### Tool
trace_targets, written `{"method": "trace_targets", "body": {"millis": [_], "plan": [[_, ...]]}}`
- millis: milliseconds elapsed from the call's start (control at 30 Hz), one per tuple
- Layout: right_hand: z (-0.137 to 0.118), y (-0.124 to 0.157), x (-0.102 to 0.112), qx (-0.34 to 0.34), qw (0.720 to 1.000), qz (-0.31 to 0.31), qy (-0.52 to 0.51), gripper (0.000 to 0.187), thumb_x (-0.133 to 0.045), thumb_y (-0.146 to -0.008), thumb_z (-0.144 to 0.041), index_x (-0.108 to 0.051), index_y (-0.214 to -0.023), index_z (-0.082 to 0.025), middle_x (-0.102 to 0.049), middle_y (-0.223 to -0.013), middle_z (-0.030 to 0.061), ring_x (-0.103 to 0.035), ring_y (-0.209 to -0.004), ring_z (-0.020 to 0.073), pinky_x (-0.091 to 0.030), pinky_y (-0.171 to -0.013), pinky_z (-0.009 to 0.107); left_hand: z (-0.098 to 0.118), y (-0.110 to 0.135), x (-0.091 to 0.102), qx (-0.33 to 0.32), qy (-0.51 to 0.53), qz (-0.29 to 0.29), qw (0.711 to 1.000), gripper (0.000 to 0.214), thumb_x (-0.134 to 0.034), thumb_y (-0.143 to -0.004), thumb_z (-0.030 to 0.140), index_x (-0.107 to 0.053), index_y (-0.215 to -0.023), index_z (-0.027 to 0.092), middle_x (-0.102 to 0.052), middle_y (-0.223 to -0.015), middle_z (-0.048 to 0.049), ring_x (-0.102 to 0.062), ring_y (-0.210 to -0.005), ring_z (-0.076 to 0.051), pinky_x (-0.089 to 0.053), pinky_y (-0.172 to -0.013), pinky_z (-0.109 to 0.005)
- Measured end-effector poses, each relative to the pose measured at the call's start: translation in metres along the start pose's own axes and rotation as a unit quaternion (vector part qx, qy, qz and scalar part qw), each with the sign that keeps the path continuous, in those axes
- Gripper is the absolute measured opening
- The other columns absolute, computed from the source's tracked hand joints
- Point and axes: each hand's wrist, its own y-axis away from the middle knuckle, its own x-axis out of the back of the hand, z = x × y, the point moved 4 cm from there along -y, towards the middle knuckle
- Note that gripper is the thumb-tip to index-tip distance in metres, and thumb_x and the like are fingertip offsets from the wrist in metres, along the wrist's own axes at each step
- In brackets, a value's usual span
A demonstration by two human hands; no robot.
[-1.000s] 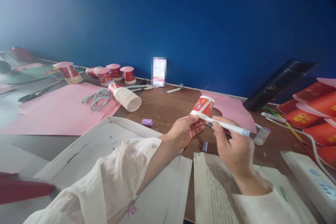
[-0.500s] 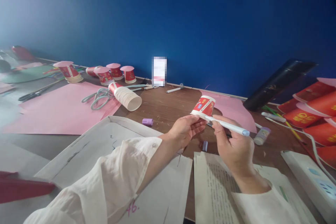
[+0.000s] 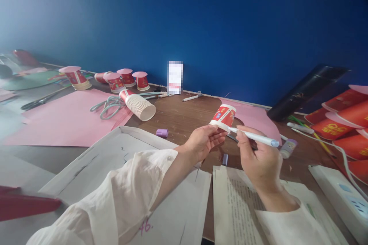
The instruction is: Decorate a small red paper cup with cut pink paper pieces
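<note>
Blue wall (image 3: 201, 26); cup (image 3: 225, 116) above maybe-wooden table (image 3: 184, 116).

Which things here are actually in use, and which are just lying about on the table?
In use: small red paper cup, in the left hand; white pen, in the right hand, tip at the cup's lower edge.
Lying about: stack of cups on its side; purple cap; pink paper; black flask; power strip.

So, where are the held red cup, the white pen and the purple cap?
red cup (image 3: 225, 115): head view, its printed side.
white pen (image 3: 255, 137): head view, middle of barrel.
purple cap (image 3: 162, 133): head view, its side.
</note>
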Motion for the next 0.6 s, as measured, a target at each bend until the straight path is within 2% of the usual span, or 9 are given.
{"method": "trace_targets", "body": {"millis": [167,367,600], "plan": [[-0.0003,0.0009,0.0004,0.006,1.0,-0.001,-0.002,0.026,-0.058,-0.097,-0.038,-0.074,-0.103,-0.019,-0.077,-0.084,0.0076,-0.074,-0.077,0.0223,-0.057,-0.078,0.035,-0.0003,-0.0006,0.0002,-0.001,0.005,-0.003,1.0,0.019,-0.049,-0.096,0.009,-0.067,-0.092,0.004,-0.072,-0.084,-0.0125,-0.07,-0.076,-0.014,-0.056,-0.08,-0.026],[0.0067,0.0,-0.0012,-0.022,1.0,0.008,-0.009,0.031,-0.056,-0.097,-0.041,-0.074,-0.107,-0.017,-0.077,-0.091,0.0106,-0.075,-0.085,0.0249,-0.057,-0.079,0.038,-0.0009,-0.0011,0.0008,0.01,0.002,-0.001,1.0,0.02,-0.048,-0.097,0.01,-0.068,-0.093,0.004,-0.072,-0.084,-0.0126,-0.07,-0.076,-0.014,-0.057,-0.08,-0.026],[0.0061,0.0015,0.0011,-0.022,1.0,0.01,0.004,0.031,-0.057,-0.096,-0.044,-0.075,-0.099,-0.018,-0.077,-0.084,0.0087,-0.074,-0.08,0.0247,-0.056,-0.076,0.037,0.0001,-0.0025,0.0033,0.008,0.015,-0.004,1.0,0.019,-0.052,-0.096,0.013,-0.068,-0.093,0.003,-0.073,-0.089,-0.0141,-0.071,-0.078,-0.015,-0.057,-0.082,-0.027]]}}
